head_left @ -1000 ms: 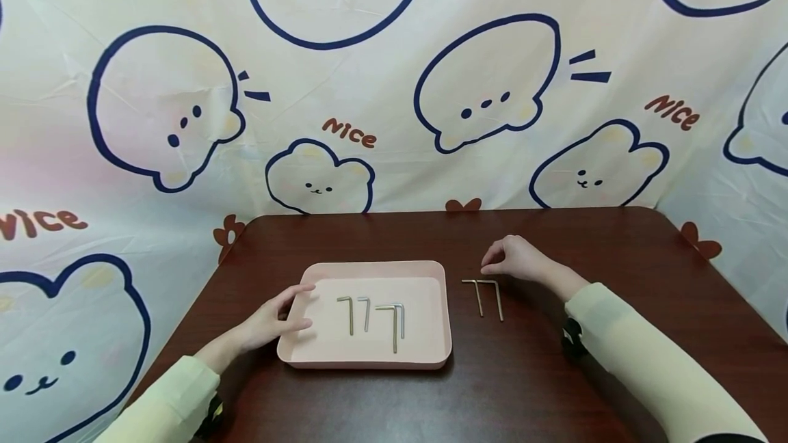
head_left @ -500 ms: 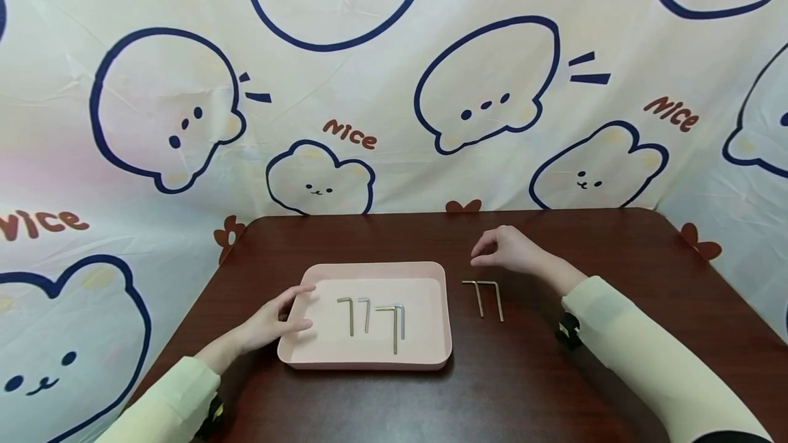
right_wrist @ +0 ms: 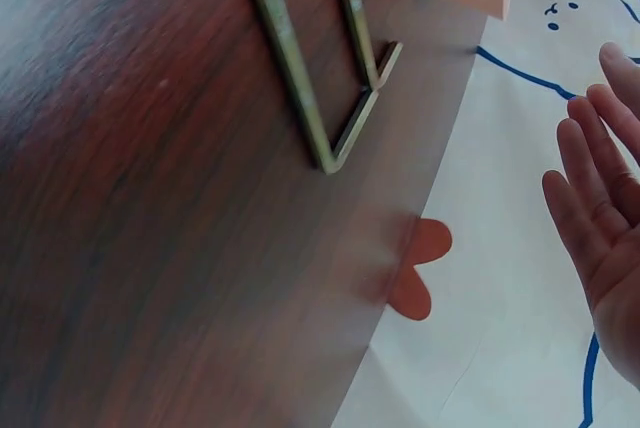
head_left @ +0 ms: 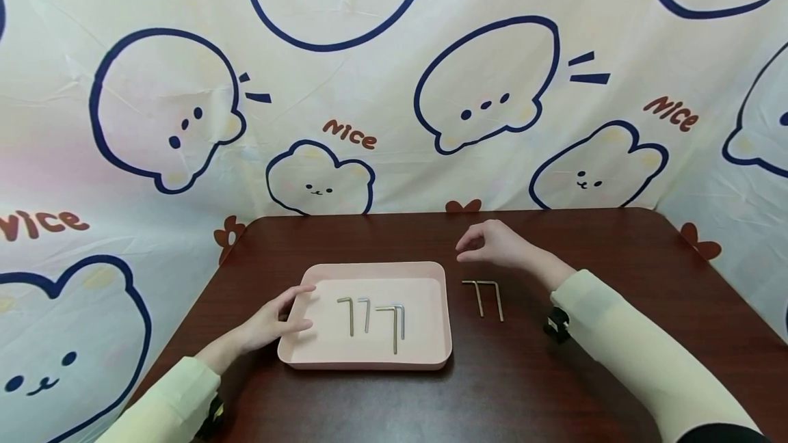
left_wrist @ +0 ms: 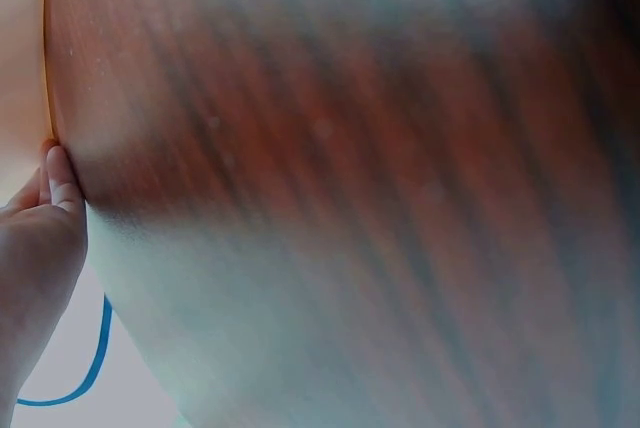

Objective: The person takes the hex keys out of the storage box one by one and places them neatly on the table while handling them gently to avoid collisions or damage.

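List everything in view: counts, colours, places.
Rounded-corner wood-grain table: 1, dark red-brown, lower head view.
Shallow rectangular tray: 1, pale pink, on table.
L-shaped metal rods: 4, two brassy, two silvery, in tray.
Loose L-shaped metal rods: 2, brassy, right of tray.
Printed cloth backdrop: count unclear, mostly white, around table.
Unclear item: 1, black, right sleeve's bottom.
Wrist devices: 2, black, both wrists.
Long sleeves: 2, pale yellow-green, both forearms.
Left hand: 1, bare, gripping tray's left edge.
Right hand: 1, bare, above table.

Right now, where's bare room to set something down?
The table is bare between the sleeves, nearer than the tray, and between it and the cloth. Crowded: mid-tray, four L-shaped rods; right of it, two more rods near the right hand.
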Demonstrator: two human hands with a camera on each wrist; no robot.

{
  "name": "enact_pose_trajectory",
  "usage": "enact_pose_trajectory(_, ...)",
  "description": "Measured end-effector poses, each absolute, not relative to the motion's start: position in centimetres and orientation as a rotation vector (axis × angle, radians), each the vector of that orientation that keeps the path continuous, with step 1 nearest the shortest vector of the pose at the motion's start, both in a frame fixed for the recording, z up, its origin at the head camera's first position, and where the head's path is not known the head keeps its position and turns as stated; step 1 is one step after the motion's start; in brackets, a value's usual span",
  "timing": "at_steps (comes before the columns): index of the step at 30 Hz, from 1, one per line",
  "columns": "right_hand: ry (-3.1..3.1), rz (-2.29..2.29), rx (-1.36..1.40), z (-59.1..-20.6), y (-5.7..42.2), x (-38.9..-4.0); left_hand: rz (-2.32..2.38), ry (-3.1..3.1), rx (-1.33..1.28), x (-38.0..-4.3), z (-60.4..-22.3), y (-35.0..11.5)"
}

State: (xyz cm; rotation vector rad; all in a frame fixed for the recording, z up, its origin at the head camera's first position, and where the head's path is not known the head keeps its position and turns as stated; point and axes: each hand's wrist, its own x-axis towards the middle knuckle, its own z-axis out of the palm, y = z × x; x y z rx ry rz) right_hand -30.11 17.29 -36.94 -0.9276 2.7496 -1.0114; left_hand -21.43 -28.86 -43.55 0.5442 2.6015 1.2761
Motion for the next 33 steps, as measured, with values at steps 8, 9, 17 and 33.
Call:
enact_pose_trajectory(8,2.734,-1.022,-0.987,-36.4,15.9,-30.1,1.274,2.611,0.541,-21.5,-43.5,-28.8)
enact_pose_trajectory(9,2.735,-1.018,-0.990,-36.4,15.7,-30.1,1.277,2.609,0.539,-21.5,-43.5,-28.8)
enact_pose_trajectory(17,2.725,-1.004,-0.977,-36.2,14.2,-29.7,1.288,2.598,0.524,-21.4,-43.4,-28.7)
enact_pose_trajectory(33,2.666,-1.013,-1.053,-36.3,12.2,-29.3,1.282,2.599,0.537,-21.4,-43.5,-28.8)
